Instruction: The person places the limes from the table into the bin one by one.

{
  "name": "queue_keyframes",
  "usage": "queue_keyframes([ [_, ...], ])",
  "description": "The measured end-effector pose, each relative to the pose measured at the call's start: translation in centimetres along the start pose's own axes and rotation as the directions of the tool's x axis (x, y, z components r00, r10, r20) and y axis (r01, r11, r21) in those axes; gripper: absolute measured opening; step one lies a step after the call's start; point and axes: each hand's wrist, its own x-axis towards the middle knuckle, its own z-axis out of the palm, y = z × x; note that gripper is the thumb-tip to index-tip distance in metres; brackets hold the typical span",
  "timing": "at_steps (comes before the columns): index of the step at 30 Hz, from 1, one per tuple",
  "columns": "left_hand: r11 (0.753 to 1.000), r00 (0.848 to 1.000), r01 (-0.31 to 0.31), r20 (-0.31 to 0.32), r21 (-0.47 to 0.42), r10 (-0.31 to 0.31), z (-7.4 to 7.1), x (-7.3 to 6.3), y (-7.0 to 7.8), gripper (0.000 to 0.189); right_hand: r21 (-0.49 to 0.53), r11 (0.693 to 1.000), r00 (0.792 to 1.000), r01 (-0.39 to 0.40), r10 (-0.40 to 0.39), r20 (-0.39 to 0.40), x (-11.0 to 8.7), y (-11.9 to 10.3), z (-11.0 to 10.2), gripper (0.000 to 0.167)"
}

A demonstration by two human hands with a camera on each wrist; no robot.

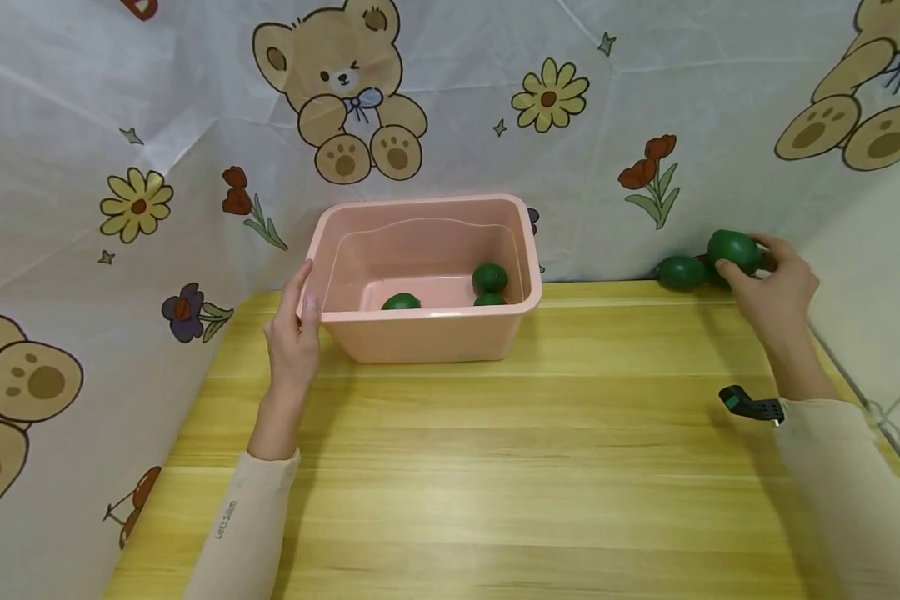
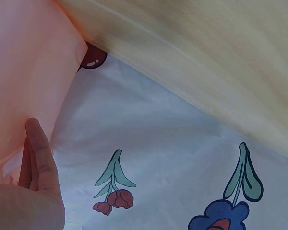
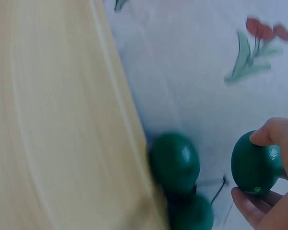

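The green fruit (image 1: 731, 248) is pinched in the right hand (image 1: 782, 287), the thumb on one side and the fingers on the other. Two more green fruits (image 3: 174, 163) sit close together at the far edge of the desk (image 1: 532, 467), to the left of the right hand's grip; the right wrist view shows a gap between them and the held one. The left hand (image 1: 294, 329) holds the side of a pink bin (image 1: 427, 333) near its front corner, its fingers lying along the outer wall. Inside the bin, between the two hands, three green fruits show, two of them on the side nearer the right hand. Beyond both hands hangs a bear-printed cloth (image 1: 450, 150).
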Motion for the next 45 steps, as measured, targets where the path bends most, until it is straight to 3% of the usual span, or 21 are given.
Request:
queue_keyframes([
  [10,1.0,1.0,0.002,-0.003,-0.008,-0.002,0.1,0.1,0.2,0.051,0.072,0.967,0.969,0.245,-0.246,0.002,-2.5,-5.7,1.5,0.056],
  [18,1.0,1.0,0.023,-0.003,-0.003,-0.023,0.1,-0.1,0.2,0.051,0.114,0.919,0.923,0.378,-0.383,0.024,-4.6,-9.6,2.5,0.057],
  [30,1.0,0.999,0.022,-0.023,0.02,-0.022,0.1,0.0,0.2,0.051,0.196,0.858,0.87,0.476,-0.492,0.042,-7.4,-16.0,4.8,0.057],
  [45,1.0,0.999,-0.004,-0.043,0.009,0.005,0.1,0.0,0.1,0.049,0.248,0.781,0.792,0.573,-0.605,0.076,-9.2,-21.6,10.4,0.057],
])
